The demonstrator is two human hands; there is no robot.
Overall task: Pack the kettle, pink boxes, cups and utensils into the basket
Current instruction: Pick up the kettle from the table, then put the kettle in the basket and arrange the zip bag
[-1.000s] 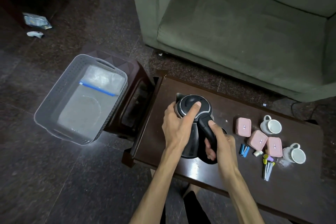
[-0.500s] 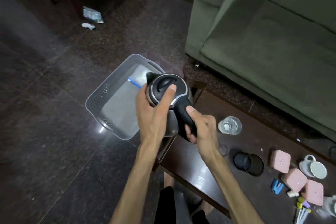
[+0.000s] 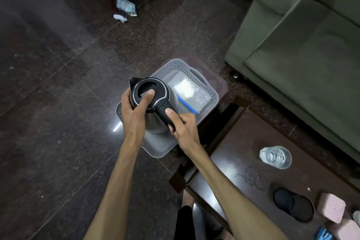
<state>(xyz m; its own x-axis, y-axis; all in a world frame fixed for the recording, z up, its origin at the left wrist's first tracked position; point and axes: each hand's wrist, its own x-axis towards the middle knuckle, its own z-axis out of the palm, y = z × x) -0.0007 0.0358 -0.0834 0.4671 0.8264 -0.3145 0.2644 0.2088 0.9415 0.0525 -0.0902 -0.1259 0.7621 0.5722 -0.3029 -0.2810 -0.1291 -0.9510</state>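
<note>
Head view: kettle point(image 3: 151, 101) held in both my hands above the basket point(image 3: 209, 91), upright, lid facing up at me. My left hand point(image 3: 134, 111) wraps the body on the spout side, with the thumb laid across the lid. My right hand point(image 3: 182, 124) is curled round the black handle, thumb on top. Both hands are clamped on the kettle; neither is free.

Key relation: the kettle hangs over the near-left part of the basket, spout pointing away and to the left, handle trailing back toward my right. Its vertical axis looks roughly plumb. A clear bag point(image 3: 191, 93) with a blue strip lies in the far-right part of the basket, just beside the kettle as seen from above. Whether the base has touched the basket floor I cannot tell; the body hides it.

Judgement: the next move is straight down, keeping clear of the bag so the base sits flat.

Still on the table point(image 3: 243, 161): a pink box point(image 3: 332, 209), the kettle's black base point(image 3: 294, 204), a glass point(image 3: 275, 157). Cups and utensils fall outside the frame.
</note>
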